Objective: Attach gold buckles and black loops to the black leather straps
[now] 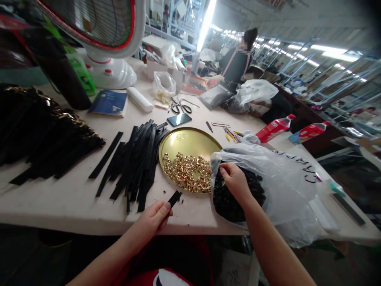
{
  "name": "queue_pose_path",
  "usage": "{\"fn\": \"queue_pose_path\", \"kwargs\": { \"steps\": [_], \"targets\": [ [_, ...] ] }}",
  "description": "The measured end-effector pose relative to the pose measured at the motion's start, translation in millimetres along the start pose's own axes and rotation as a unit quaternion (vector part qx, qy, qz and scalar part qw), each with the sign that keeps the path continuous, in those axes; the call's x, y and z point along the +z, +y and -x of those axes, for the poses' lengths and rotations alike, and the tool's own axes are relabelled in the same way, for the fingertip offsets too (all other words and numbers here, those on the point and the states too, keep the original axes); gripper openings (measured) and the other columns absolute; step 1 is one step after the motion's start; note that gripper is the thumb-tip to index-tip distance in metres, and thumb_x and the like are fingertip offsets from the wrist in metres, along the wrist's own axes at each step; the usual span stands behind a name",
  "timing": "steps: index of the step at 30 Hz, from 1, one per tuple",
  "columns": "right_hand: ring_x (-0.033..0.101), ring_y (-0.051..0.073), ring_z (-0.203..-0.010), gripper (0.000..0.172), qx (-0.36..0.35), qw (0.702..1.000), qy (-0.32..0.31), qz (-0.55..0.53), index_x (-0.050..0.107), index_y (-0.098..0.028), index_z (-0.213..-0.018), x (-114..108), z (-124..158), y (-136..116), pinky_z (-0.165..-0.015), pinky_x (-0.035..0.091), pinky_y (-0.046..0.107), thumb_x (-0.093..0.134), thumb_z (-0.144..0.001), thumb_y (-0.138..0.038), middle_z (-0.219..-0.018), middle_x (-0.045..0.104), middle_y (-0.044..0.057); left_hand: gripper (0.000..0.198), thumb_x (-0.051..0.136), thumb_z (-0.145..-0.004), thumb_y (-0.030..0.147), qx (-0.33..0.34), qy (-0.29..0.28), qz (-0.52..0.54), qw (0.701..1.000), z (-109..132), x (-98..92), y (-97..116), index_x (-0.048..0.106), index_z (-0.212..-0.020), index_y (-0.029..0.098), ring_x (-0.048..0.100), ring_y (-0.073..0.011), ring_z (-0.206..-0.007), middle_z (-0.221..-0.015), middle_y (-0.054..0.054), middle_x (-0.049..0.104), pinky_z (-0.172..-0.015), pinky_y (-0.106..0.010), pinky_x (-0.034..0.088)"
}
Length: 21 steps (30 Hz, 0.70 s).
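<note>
- Table (74,198): pale top. Its near edge runs just under both hands. There is bare room on it between the strip pile and the edge, and to the left of the left hand.
- Strap heap (38,131): black with gold fittings, at far left, well apart from both hands.
- Bag (282,178): clear plastic, on the right, mouth turned toward the tray. It overhangs the near edge.
- Fan (110,43): white and red, at the back left.
- Strip pile (137,159): loose black strips with their long axes running from far to near, just left of the tray.
- Tray (184,143): round and gold, between the strip pile and the bag. The bag's mouth touches its right rim.
- Pieces (238,198): small, dark, heaped inside the bag, directly under the right hand.
- Buckles (187,172): gold, massed in the near half of the tray. They lie between the two hands, nearer the right.
- Book (109,102), phone (179,119), scissors (180,106): all beyond the tray, out of the way.
- Right hand (235,180): at the bag's mouth, fingers curled and pinched over the pieces. Whether it has one cannot be told.
- Left hand (153,220): at the near edge, closed on the strip.
- Strip (174,198): short and black, its near end held between thumb and fingers. Its long axis slants up and right, and the free end points at the tray's near rim.
</note>
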State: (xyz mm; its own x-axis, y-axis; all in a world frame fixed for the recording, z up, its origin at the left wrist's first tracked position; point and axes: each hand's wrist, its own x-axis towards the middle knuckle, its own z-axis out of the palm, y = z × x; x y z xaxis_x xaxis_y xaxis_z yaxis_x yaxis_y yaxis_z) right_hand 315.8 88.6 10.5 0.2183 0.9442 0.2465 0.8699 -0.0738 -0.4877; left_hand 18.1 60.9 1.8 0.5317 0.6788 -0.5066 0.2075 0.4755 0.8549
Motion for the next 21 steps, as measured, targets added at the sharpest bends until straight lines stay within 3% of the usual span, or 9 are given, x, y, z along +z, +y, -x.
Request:
{"fn": "queue_pose_path", "kwargs": {
  "steps": [3, 6, 10, 16, 21],
  "targets": [
    [0.058, 0.018, -0.081, 0.021, -0.047, 0.996, -0.074, 0.03, 0.061, -0.018, -0.092, 26, -10, -26, -0.074, 0.042, 0.028, 0.044, -0.081, -0.023, -0.088, 0.064, 0.007, 0.046, 0.037, -0.074, 0.062, 0.01, -0.011, -0.01, 1.0, 0, 2.0, -3, 0.047, -0.073, 0.017, 0.023, -0.0068, -0.039, -0.043, 0.009, 0.03, -0.039, -0.019, 0.016],
    [0.057, 0.018, -0.082, 0.018, -0.061, 0.979, -0.136, 0.137, 0.061, -0.019, -0.09, 49, -18, -44, -0.072, 0.041, 0.027, 0.047, -0.081, -0.024, -0.092, 0.062, 0.007, 0.046, 0.036, -0.075, 0.062, 0.026, -0.014, -0.032, 0.999, 2, 2.3, -6, 0.047, -0.072, 0.017, 0.024, -0.0071, -0.038, -0.042, 0.009, 0.029, -0.039, -0.019, 0.017],
    [0.056, 0.021, -0.085, 0.016, -0.044, 0.965, -0.156, 0.204, 0.062, -0.016, -0.083, 66, -22, -52, -0.072, 0.039, 0.028, 0.047, -0.081, -0.021, -0.092, 0.06, 0.012, 0.046, 0.035, -0.077, 0.061, 0.027, -0.006, -0.058, 0.998, 8, 2.1, -10, 0.048, -0.073, 0.017, 0.026, -0.0074, -0.038, -0.042, 0.009, 0.029, -0.04, -0.02, 0.018],
    [0.056, 0.022, -0.084, 0.018, -0.025, 0.979, -0.144, 0.143, 0.061, -0.012, -0.077, 62, -23, -51, -0.073, 0.037, 0.03, 0.044, -0.079, -0.009, -0.089, 0.06, 0.016, 0.044, 0.035, -0.079, 0.058, 0.06, -0.002, -0.069, 0.996, 16, 5.4, -8, 0.048, -0.074, 0.017, 0.027, -0.0073, -0.038, -0.043, 0.008, 0.032, -0.04, -0.02, 0.019],
    [0.056, 0.017, -0.076, 0.02, -0.018, 0.991, -0.131, 0.031, 0.06, -0.014, -0.081, 43, -4, -61, -0.068, 0.041, 0.029, 0.043, -0.083, -0.025, -0.084, 0.062, 0.009, 0.043, 0.036, -0.08, 0.055, 0.087, 0.029, -0.059, 0.994, 23, 2.1, 1, 0.049, -0.076, 0.015, 0.027, -0.0063, -0.039, -0.044, 0.008, 0.034, -0.039, -0.019, 0.02]
  ]
}}
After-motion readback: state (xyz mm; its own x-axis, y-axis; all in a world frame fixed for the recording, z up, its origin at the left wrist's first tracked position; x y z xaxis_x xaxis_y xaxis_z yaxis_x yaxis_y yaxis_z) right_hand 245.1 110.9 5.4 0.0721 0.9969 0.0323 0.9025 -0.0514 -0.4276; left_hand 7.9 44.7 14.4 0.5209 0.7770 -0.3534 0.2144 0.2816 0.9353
